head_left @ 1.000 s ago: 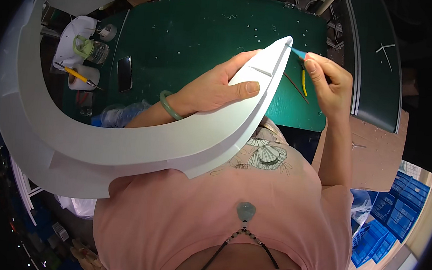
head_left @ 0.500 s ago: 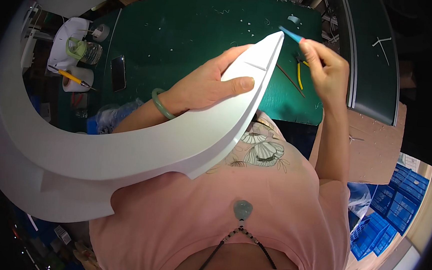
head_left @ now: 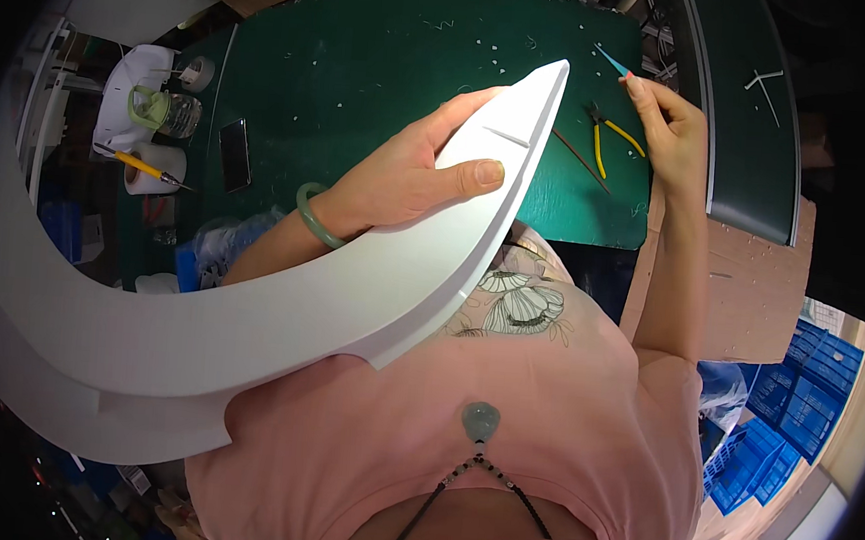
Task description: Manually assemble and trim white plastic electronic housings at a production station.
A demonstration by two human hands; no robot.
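A dark green cutting mat point(head_left: 367, 55) covers the workbench, flecked with small white crumbs, with a brown board at its right edge. The left hand point(head_left: 414, 173) grips a big curved white foam piece point(head_left: 249, 307) near its pointed tip, thumb pressed flat on the upper face and the other fingers wrapped underneath; the piece sweeps in a wide arc off the mat's near edge and round to the person's left. The right hand point(head_left: 668, 126) hovers over the mat's right edge, fingers pinched on a thin blue-handled tool point(head_left: 613, 62), clear of the foam. Yellow-handled pliers point(head_left: 607, 142) lie on the mat just beside that hand. By the mat's left edge sit a phone point(head_left: 234, 154), a roll of tape point(head_left: 149, 168) and a clear bottle point(head_left: 163, 111).

To work the tip well, I would keep the left thumb well back from the edge, steady the foam against the body, and bring the tool in with light, short strokes.
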